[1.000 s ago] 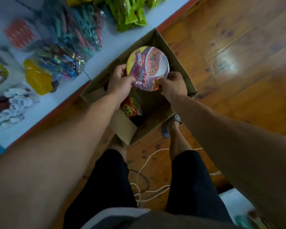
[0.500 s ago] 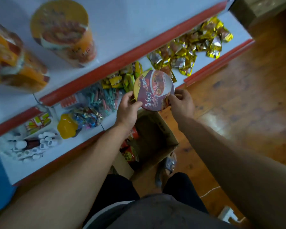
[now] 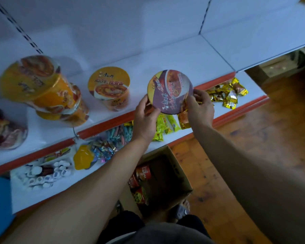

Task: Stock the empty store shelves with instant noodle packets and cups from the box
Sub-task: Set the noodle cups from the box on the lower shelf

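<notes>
The white upper shelf (image 3: 183, 55) with its red front edge fills most of what we see, and on it stand one upright orange noodle cup (image 3: 109, 87), a leaning cluster of orange cups (image 3: 42, 88) to its left, too blurred for us to count, and a purple wrapped cup (image 3: 5, 127) cut off by the left border. The lower shelf (image 3: 48, 194) beneath carries gold wrappers (image 3: 227, 94), yellow-green packets (image 3: 164, 127) and a muddle of small sweets too blurred to name. On the wooden floor below our arms sits the open cardboard box (image 3: 176, 171); along its left side we see a few red noodle cups (image 3: 141, 184), and our left forearm hides the rest of that side. We hold the purple noodle cup (image 3: 171, 92) in the air over the upper shelf's front edge, right of the upright orange cup and apart from it, lid facing us. Our left hand (image 3: 144, 120) grips its left rim with curled fingers and thumb, and our right hand (image 3: 199, 110) pinches the right rim; the cup's body is hidden behind the lid
</notes>
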